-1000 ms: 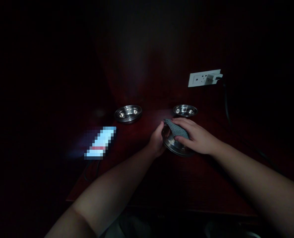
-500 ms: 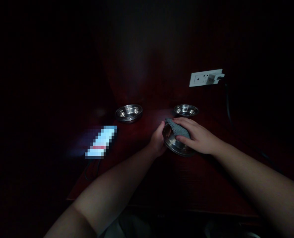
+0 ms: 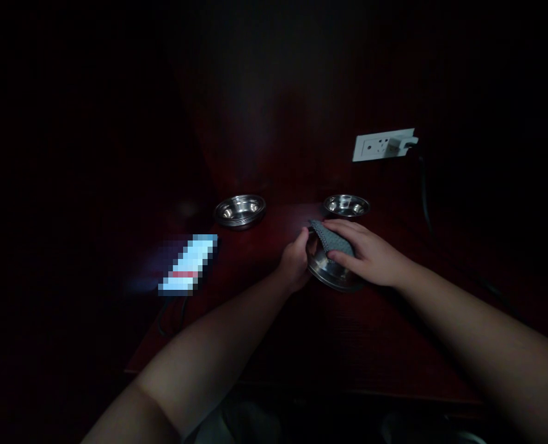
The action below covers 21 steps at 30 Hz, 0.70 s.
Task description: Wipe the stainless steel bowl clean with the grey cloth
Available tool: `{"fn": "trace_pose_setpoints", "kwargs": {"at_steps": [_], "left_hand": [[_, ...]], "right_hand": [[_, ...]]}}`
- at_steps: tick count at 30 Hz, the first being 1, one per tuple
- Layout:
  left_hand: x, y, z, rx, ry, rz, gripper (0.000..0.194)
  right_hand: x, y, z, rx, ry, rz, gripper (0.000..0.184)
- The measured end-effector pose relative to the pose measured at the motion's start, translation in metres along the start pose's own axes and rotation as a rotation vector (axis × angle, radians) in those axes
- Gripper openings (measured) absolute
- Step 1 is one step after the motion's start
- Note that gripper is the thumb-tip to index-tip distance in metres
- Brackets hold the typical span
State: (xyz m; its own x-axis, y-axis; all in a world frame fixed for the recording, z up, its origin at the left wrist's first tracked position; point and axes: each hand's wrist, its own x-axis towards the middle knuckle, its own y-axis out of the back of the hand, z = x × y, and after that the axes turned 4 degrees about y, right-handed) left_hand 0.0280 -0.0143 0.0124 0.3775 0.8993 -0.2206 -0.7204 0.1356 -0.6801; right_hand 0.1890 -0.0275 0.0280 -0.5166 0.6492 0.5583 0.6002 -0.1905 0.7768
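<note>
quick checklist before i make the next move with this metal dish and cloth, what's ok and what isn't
1. Left hand on the metal dish: ok, it holds the left edge, thumb at the rim.
2. Gray cloth in place: ok, the right hand holds it against the dish.
3. Dish supported from below: cannot tell, its underside is hidden.
4. Left bowls out of the way: ok, they sit well apart from both hands.
5. Right bowl out of the way: cannot tell, it is just beyond the right hand and the gap is unclear.
6. Lighting: not ok, most of the view is very dark.
</note>
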Motion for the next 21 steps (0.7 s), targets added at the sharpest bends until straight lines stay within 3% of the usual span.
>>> {"fn": "trace_pose_setpoints", "kwargs": {"at_steps": [5, 21], "left_hand": [[0.004, 0.003, -0.004, 0.037, -0.036, 0.02, 0.042], [0.009, 0.007, -0.002, 0.05, -0.228, 0.332, 0.037]], "right_hand": [[0.001, -0.001, 0.001, 0.027, -0.051, 0.015, 0.058], [0.0, -0.007, 0.011, 0.145, -0.305, 0.098, 0.054]]}}
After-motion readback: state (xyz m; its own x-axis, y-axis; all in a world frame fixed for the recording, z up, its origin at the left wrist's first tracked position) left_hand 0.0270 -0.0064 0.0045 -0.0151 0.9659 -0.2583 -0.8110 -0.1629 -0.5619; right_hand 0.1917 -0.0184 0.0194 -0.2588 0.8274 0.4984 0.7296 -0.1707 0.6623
